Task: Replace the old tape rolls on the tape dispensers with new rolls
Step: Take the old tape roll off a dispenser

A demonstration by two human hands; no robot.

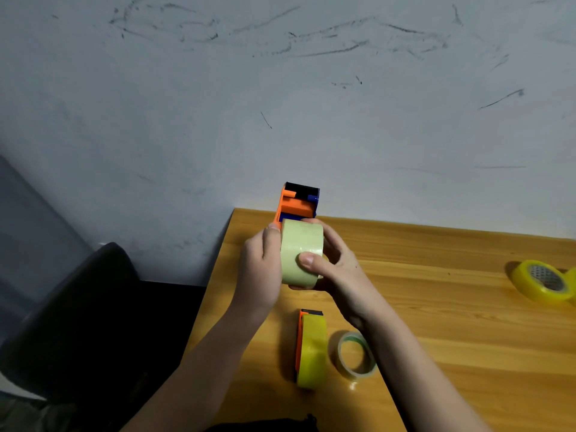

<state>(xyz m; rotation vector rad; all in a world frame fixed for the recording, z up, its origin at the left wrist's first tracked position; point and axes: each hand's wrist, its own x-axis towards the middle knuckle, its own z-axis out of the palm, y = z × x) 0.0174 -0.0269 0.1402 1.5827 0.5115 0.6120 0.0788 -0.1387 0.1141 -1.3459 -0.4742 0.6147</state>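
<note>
An orange, blue and black tape dispenser [298, 201] is held up above the table's far left corner, with a pale green tape roll [299, 244] sitting on it. My left hand [261, 269] grips the roll and dispenser from the left side. My right hand [333, 263] holds the roll from the right, thumb pressed on its face. On the table below lies a second orange dispenser [300, 341] carrying a yellow roll [312, 350]. Beside it a thin, nearly used-up roll [355, 355] lies flat.
A yellow tape roll [540, 282] lies at the right edge of the wooden table [452, 322]. The scuffed white wall [280, 104] stands right behind the table. A dark chair [78, 307] stands to the left of the table's left edge.
</note>
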